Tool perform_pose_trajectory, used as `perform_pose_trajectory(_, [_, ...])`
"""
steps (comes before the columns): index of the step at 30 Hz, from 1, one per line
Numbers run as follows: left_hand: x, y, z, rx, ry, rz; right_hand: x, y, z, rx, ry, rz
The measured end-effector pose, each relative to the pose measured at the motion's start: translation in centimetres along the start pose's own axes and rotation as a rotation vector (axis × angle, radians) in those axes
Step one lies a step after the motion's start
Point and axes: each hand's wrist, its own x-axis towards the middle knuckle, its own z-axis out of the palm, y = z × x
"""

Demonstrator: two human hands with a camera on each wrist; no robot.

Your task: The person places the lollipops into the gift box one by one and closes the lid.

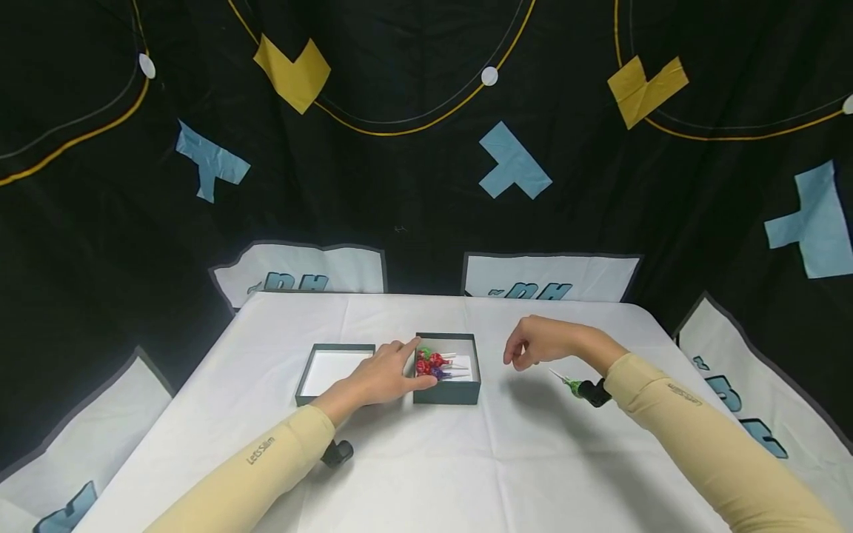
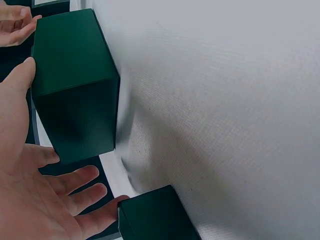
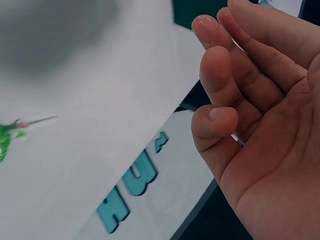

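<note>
A dark green box (image 1: 446, 393) with a white inside holds several wrapped lollipops (image 1: 436, 364), red, green and purple, their white sticks pointing right. My left hand (image 1: 381, 375) lies at its left side, thumb and forefinger spread against the box; the left wrist view shows the other fingers (image 2: 82, 200) extended, one near the shallow dark green tray or lid (image 1: 333, 366). To the right, my right hand (image 1: 543, 343) hovers over the cloth with loosely curled fingers, and the right wrist view shows nothing in it. A green lollipop (image 1: 571, 384) lies below the right wrist, partly hidden by the wrist camera.
A white cloth (image 1: 413, 481) covers the table. Behind it hangs a black curtain (image 1: 400, 192) with blue and yellow tape pieces. White lettered sheets (image 1: 553, 270) hang around the table's edges. Small black cameras (image 1: 338, 453) sit under both wrists.
</note>
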Motion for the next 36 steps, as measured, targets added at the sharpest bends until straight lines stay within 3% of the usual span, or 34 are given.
perform_pose_trajectory(16, [0.2,-0.3,0.3,-0.009,0.009,0.008,-2.2,4.6,1.1,0.112,0.019,0.047])
perform_pose_trajectory(27, [0.3,-0.4,0.3,-0.004,0.018,0.014,-2.5,6.9,1.8,0.141,0.029,0.132])
perform_pose_trajectory(36, [0.2,-0.3,0.3,-0.004,0.021,0.010,-2.4,8.2,2.4,0.124,0.045,0.134])
